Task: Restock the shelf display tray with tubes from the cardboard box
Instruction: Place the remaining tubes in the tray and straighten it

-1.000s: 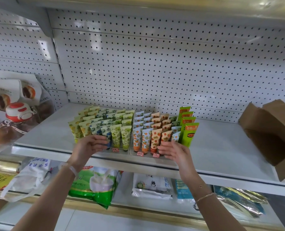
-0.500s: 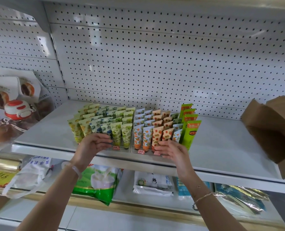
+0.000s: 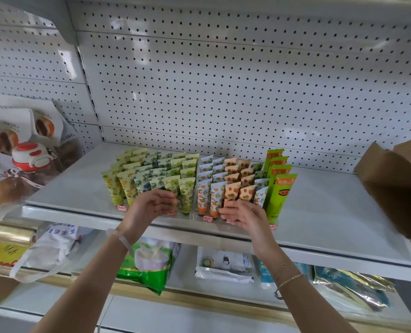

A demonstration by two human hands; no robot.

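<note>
A clear display tray (image 3: pixel 192 217) stands at the front of the white shelf (image 3: pixel 319 212), packed with upright tubes (image 3: pixel 187 188) in rows: yellow, blue-flowered, green, orange-patterned, and taller bright green tubes (image 3: pixel 280 193) on the right. My left hand (image 3: pixel 151 207) hovers before the front green and blue tubes, thumb above and fingers loosely curled, holding nothing. My right hand (image 3: pixel 242 216) rests at the tray's front by the orange tubes, fingers stretched leftward. The brown cardboard box (image 3: pixel 396 186) sits on the shelf at far right, its inside hidden.
Pegboard backs the shelf. Bagged pastries and a red-and-white bottle (image 3: pixel 31 157) fill the neighbouring bay at left. Below hang a white plastic bag (image 3: pixel 53 251), a green packet (image 3: pixel 149 265) and white and foil packets (image 3: pixel 226 263).
My left hand has slid right along the tray front, off the blue tubes. My right hand has shifted slightly left. The tray and the box stay in place.
</note>
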